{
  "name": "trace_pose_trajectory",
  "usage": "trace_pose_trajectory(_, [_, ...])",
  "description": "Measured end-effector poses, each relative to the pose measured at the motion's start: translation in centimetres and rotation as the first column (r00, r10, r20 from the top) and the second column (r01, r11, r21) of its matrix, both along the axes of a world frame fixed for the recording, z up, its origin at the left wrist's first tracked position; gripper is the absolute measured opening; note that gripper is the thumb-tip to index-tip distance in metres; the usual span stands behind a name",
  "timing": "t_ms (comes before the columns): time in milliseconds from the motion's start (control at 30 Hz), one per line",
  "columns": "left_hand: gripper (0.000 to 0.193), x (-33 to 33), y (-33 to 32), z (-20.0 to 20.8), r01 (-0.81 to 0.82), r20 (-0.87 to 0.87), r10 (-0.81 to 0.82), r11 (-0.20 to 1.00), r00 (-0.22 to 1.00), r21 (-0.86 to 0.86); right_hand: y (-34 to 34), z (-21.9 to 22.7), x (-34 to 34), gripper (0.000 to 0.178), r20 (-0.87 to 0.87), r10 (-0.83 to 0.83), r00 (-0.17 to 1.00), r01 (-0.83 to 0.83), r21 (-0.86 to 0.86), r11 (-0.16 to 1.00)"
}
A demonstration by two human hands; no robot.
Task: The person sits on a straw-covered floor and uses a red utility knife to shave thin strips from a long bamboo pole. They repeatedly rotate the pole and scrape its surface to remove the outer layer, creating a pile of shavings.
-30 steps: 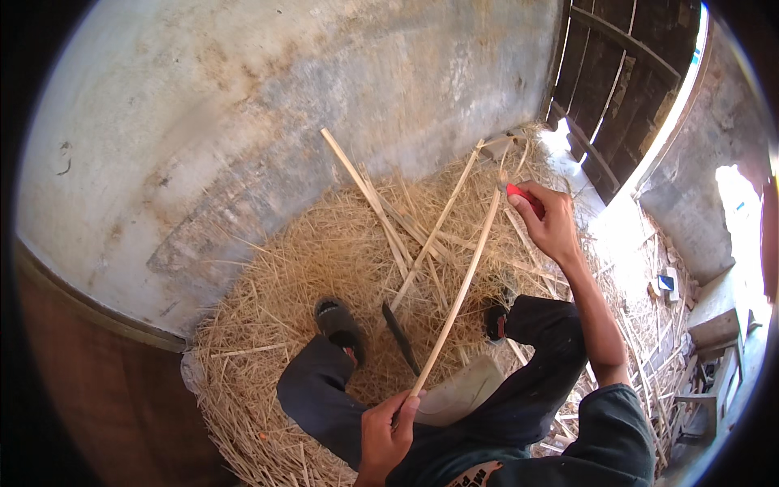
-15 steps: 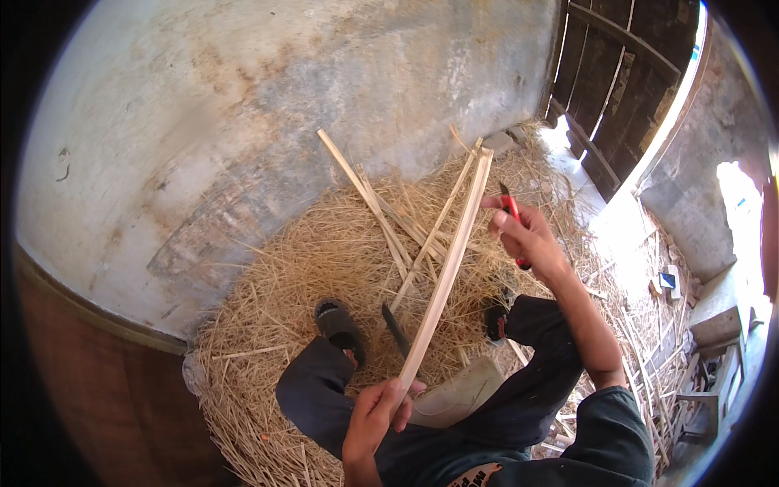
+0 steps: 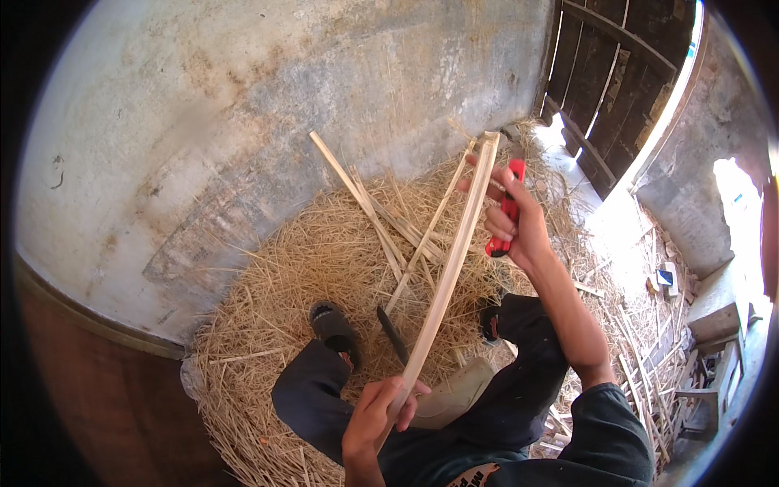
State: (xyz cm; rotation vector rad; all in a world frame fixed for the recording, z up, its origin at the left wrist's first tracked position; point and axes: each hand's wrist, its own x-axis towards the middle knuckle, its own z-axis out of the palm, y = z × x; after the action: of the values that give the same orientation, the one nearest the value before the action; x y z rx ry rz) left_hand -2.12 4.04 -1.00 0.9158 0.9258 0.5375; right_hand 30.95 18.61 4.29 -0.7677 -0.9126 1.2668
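A long, pale split strip of bamboo or wood (image 3: pixel 457 264) slants up and away from my lap. Its lower end is gripped by my left hand (image 3: pixel 375 415), fingers wrapped round it. My right hand (image 3: pixel 523 223) is closed on a red utility knife (image 3: pixel 517 172) near the strip's far end; no bare blade can be made out. Some of that hand's fingers reach behind the strip. A dark, narrow flat bar (image 3: pixel 393 334) lies slanted just left of the strip, between my legs; its lower end is hidden.
More pale strips (image 3: pixel 349 183) rest crossed on a heap of straw-like shavings (image 3: pixel 276 284), leaning toward the stained wall (image 3: pixel 324 73). My sandaled foot (image 3: pixel 331 323) stands in the shavings. A wooden door (image 3: pixel 608 73) is at far right, and a small white-and-blue object (image 3: pixel 667 278) lies below it.
My right hand has moved up and left to the strip's far end, turning the knife more upright. Its fingers now reach behind the strip. My left hand keeps its hold.
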Motion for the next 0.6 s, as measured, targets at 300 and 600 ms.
trace_pose_trajectory(300, [0.060, -1.7, 0.0, -3.3, 0.236, 0.241, -0.177, 0.941, 0.954, -0.243, 3.2, -0.7, 2.1, 0.061, -0.370, 0.146, 0.918, -0.094, 0.155, 0.983])
trace_pose_trajectory(600, [0.057, -2.0, -0.8, -6.7, 0.352, 0.542, -0.133, 0.879, 0.830, -0.323, 3.8, -2.7, 3.0, 0.063, -0.433, 0.336, 0.836, -0.264, 0.220, 0.939])
